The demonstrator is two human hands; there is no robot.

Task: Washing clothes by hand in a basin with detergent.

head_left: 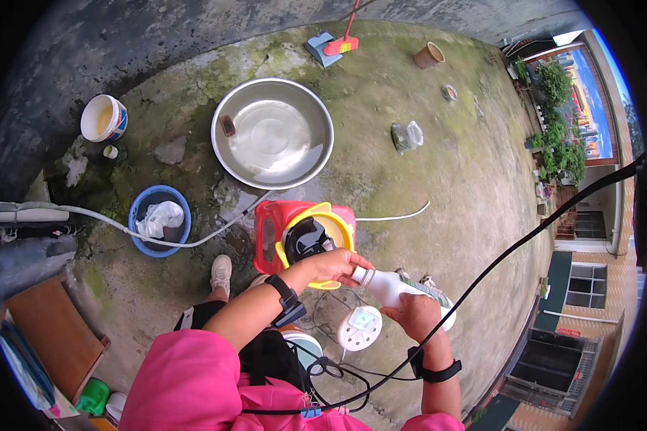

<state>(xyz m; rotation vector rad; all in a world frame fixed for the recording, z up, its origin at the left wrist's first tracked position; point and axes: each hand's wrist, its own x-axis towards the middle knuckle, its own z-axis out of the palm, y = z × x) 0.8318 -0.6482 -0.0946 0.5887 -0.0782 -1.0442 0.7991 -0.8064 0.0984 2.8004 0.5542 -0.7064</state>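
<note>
My right hand is wrapped around a white plastic bottle, which is tilted with its neck toward my left hand. My left fingers are closed at the bottle's neck end; whether a cap is in them is hard to make out. Just beyond the left hand, a yellow basin sits on a red plastic stool. In the basin lies a glossy black thing, its kind unclear, partly hidden by my hand.
A large metal basin stands ahead. To the left are a blue basin with white cloth and a white bucket. A hose crosses the ground. A white perforated stool stands near; a black cable crosses the view.
</note>
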